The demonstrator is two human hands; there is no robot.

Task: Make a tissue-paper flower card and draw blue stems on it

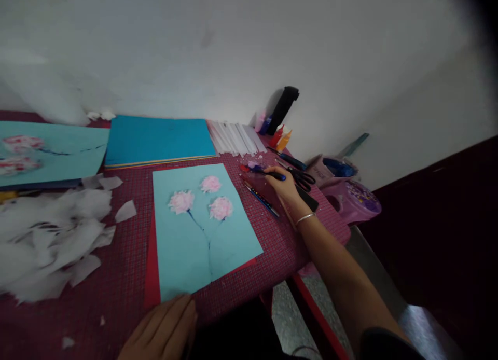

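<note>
Hands were apart, each on its own job. Our right hand (283,186) lay far out to the right of the desk (128,256), fingers closed around a blue marker (268,173) that pointed left, with a red cap or tip showing at its far-left end. The hand sat among the loose drawing tools, presumably because that is where they were kept: two pencils (261,196) lay just left of the wrist, black scissors (301,177) just beyond the knuckles, a dark flat object under the wrist.

Our left hand (165,331) rested flat and released at the near edge, fingertips touching the near corner of the light blue sheet (202,246). We judged this as a steadying contact; nothing was gripped.

The light blue sheet lay in the middle of the desk, tilted slightly, on top of a red sheet (151,277) that showed along its left and near edges. It carried three pink tissue blossoms (210,198) joined by dark drawn stems (204,235).

White tissue scraps (50,235) were heaped at the left, well apart from the work. A second sheet with pink blossoms (46,150) lay far left, a stack of blue paper (159,139) beside it, white strips (235,137) further right, paint bottles (280,138) against the wall, and a purple container (350,196) at the right.
</note>
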